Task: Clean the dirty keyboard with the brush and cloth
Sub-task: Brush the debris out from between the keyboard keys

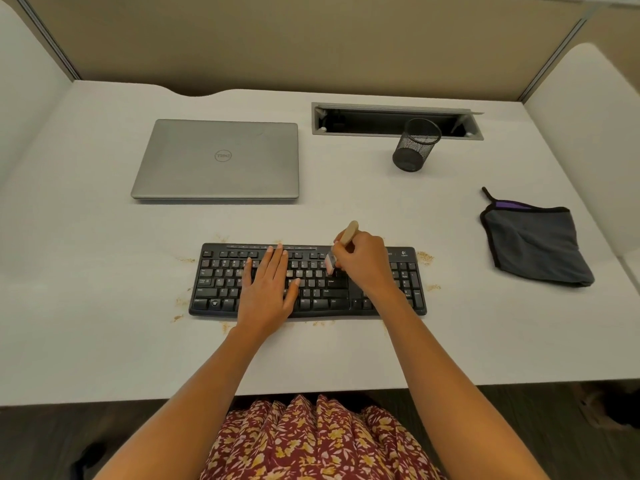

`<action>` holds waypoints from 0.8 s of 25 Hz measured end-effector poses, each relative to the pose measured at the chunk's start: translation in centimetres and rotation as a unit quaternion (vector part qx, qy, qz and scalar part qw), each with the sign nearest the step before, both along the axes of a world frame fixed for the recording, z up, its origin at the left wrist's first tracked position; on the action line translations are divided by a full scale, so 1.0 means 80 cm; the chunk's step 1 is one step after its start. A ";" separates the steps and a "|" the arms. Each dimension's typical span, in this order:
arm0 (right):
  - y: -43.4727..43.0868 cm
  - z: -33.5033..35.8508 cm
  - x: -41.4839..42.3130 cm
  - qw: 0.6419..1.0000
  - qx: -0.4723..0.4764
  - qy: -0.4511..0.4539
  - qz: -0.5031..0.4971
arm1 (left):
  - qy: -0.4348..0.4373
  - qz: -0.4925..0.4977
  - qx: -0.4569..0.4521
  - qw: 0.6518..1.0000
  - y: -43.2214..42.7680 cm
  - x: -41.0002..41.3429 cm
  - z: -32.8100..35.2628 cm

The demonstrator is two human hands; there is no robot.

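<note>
1. Nearest you: a patterned skirt at the front edge of the tabletop. Both forearms reach over that edge to the keyboard, which lies flat near the front, approx. centre.

2. Left grip: open, fingers straight, palm flat on the centre-left keys. Judged function: pins the kbd so it can't slide.

3. Right grip: closed round the brush. The wooden handle end sticks out past the knuckles toward the far side. The bristle end tilts down and left, touching keys at the right of the main block, near Enter.

4. Step in hand (judgement): brush phase, mid-kbd. Tan crumbs lie on the tabletop at both kbd ends and along the front edge. Can't tell at this res. whether debris is left between the keys.

5. Cloth: dark grey w/ purple trim, crumpled on the tabletop well to the right of the kbd, untouched. Wipe phase not yet begun.

6. Next move calls for:
- short, light strokes along the rows, pushing debris off an edge, not deeper in;
- shifting your left grip, since the keys under the palm can't be brushed as it lies;
- covering the numpad, now partly under your right wrist;
- then setting the brush down and reaching right for the cloth. Wipe the tabletop crumbs too.

7. Clearances: closed laptop at far left, mesh cup just beside the open cable tray at far right. Both are well apart from the work area.
</note>
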State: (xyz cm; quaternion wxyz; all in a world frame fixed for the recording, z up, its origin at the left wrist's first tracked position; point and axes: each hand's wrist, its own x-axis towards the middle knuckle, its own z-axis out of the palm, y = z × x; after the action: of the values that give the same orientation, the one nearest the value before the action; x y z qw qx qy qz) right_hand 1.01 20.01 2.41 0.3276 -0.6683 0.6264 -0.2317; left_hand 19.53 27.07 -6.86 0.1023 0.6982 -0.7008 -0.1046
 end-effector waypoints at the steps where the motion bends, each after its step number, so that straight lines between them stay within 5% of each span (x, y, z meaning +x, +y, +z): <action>1: 0.000 0.001 0.003 1.000 -0.014 -0.015 -0.003 | 0.001 0.000 0.002 1.000 0.000 0.000 0.000; 14: -0.007 -0.002 0.019 0.996 -0.040 -0.068 -0.032 | -0.006 -0.004 -0.002 1.000 -0.002 0.003 -0.004; 20: -0.022 -0.009 0.021 1.000 -0.012 0.013 0.016 | -0.010 -0.004 -0.005 1.000 -0.001 0.002 -0.005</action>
State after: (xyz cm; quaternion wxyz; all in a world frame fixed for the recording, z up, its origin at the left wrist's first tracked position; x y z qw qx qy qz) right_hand 2.67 18.22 1.68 0.3146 -0.6853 0.6171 -0.2250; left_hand 19.72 27.00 -7.27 0.0984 0.6962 -0.7048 -0.0943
